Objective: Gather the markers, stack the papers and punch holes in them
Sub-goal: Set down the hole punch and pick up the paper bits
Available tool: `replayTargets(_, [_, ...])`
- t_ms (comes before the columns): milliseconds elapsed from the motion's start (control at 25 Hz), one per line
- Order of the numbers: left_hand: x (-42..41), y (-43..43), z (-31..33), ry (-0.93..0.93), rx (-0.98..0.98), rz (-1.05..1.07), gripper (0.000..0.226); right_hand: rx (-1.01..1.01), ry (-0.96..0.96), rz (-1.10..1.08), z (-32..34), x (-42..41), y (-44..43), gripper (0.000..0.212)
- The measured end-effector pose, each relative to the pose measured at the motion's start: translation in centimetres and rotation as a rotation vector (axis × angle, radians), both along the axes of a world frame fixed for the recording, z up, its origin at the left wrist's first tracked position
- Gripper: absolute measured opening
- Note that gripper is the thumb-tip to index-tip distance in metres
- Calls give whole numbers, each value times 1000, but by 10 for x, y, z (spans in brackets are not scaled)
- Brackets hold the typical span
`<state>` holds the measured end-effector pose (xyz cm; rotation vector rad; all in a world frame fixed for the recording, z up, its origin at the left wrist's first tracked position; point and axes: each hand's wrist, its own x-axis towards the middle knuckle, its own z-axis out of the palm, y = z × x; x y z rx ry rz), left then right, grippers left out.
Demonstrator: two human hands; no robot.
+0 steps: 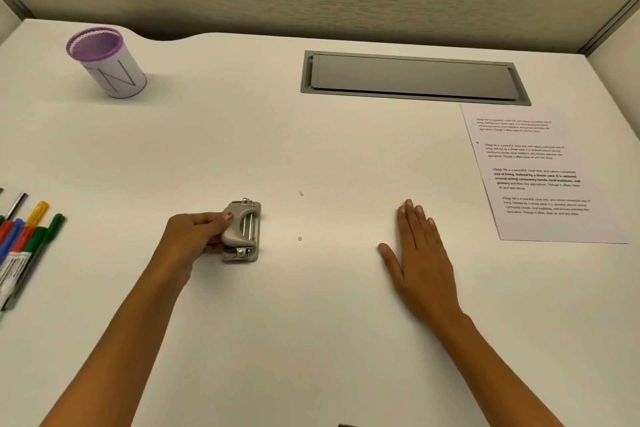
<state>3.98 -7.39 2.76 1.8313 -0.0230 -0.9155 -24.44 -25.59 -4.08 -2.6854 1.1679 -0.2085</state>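
Grey punch: closed inside the left hand grip, apparently being set aside on the tabletop.
Right hand: flat, spread, holding nothing.
Papers: far right of that hand, near the edge.
Markers: far left, outside the cup.
Room: open between hands.

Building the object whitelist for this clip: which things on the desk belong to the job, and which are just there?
Belongs to the job:
- hole punch, gripped by the left hand
- printed paper, far right
- markers, left edge
- purple-rimmed cup, likely for the markers

Just there:
- grey cable hatch
- punched paper dots
- right hand, flat on the desk, idle
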Motion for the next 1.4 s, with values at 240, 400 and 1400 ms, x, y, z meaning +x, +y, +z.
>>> replayTargets(240, [4, 10, -5, -327, 201, -133, 24, 81, -97, -4, 3, 3, 1, 63])
replayTargets(400, [4, 25, -21, -755, 188, -179, 36, 121, -390, -60, 13, 25, 14, 42])
replayTargets(1400, [8, 40, -65, -1135, 593, -457, 65, 273, -139, 161, 41, 171, 2, 15])
